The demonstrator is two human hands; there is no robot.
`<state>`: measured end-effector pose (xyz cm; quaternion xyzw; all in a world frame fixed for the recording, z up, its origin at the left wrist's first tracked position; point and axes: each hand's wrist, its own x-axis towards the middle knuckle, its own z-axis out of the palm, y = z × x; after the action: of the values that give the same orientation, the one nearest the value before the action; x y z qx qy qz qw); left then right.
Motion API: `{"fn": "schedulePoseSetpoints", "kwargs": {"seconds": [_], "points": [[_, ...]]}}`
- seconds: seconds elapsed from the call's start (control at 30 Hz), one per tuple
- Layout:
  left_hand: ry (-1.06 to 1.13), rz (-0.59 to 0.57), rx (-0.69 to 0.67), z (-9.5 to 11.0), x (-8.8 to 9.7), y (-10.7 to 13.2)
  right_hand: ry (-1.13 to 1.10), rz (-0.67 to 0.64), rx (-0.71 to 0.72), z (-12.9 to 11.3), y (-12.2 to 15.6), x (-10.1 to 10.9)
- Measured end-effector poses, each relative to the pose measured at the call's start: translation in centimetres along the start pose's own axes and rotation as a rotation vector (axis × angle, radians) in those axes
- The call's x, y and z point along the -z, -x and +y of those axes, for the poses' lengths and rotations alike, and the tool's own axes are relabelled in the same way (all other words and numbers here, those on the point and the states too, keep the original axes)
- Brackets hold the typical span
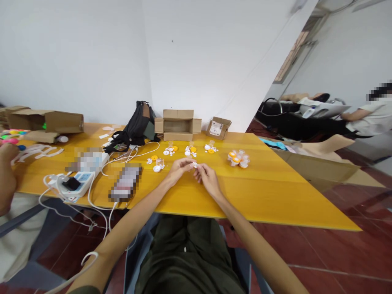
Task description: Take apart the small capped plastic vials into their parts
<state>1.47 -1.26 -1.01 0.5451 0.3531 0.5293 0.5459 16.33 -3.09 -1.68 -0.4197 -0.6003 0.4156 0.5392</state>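
Note:
My left hand (pixel 180 169) and my right hand (pixel 207 176) meet above the yellow table, both closed on one small white plastic piece (pixel 195 164). Its exact kind is too small to make out. Beyond my hands lie little groups of parts: white discs (pixel 157 168), orange rings (pixel 193 150), clear cups (pixel 212 143) and small white pieces with dark holes. Right of my right hand sits a cluster of clear round containers with orange and white lids (pixel 239 159).
An open cardboard box (pixel 178 130) and a smaller box (pixel 218 128) stand at the back, beside a black backpack (pixel 139 124). At left are a phone (pixel 126 182), a power strip (pixel 81 183) and white cables. A co-worker's arm (pixel 7 175) is at far left; another person sits far right.

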Motion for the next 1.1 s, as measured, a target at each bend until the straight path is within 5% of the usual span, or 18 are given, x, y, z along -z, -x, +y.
{"fn": "schedulePoseSetpoints", "kwargs": {"seconds": [0.43, 1.1], "points": [[-0.020, -0.001, 0.010, -0.5, 0.2, 0.0, -0.087, 0.179, -0.101, 1.7, -0.5, -2.7], [0.140, 0.040, 0.039, -0.9, 0.0, -0.3, -0.155, 0.126, -0.070, 1.0, -0.2, -2.8]]}}
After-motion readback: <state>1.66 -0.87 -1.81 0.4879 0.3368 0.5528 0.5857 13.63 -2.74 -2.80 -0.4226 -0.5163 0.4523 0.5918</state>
